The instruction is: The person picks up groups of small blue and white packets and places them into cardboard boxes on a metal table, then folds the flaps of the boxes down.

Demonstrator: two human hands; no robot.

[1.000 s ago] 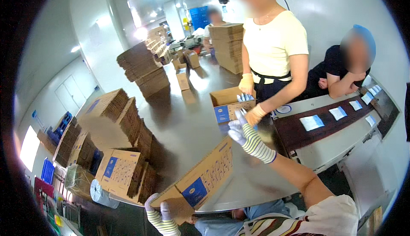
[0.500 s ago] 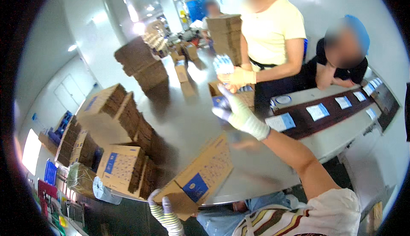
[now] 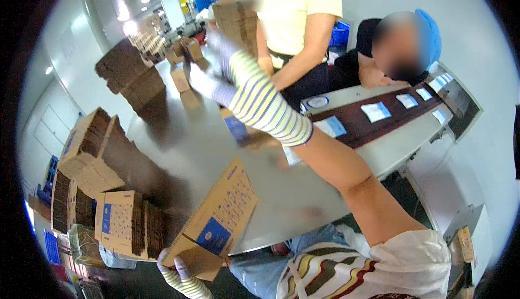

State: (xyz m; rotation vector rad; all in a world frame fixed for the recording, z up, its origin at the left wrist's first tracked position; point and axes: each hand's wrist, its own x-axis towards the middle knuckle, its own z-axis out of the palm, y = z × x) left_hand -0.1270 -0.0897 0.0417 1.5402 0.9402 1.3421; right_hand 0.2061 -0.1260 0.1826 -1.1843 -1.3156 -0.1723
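The head fisheye looks down over both hands (image 3: 181,281) (image 3: 232,82).

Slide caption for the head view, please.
Left hand holds a cardboard carton; right hand is stretched over the metal table; packets lie on the belt.

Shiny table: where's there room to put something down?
The table is bare between the near carton stacks and the cardboard box near the yellow-shirted person, and right of the carton in the left hand. Crowded: the left edge under those stacks.

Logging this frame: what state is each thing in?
Held carton: tilted, printed side showing
Left hand: closed on its edge
Right hand: raised, open, blurred
Carton beyond: partly hidden, opening unclear
Stacked cartons: flattened
Pouches: lying flat on belt
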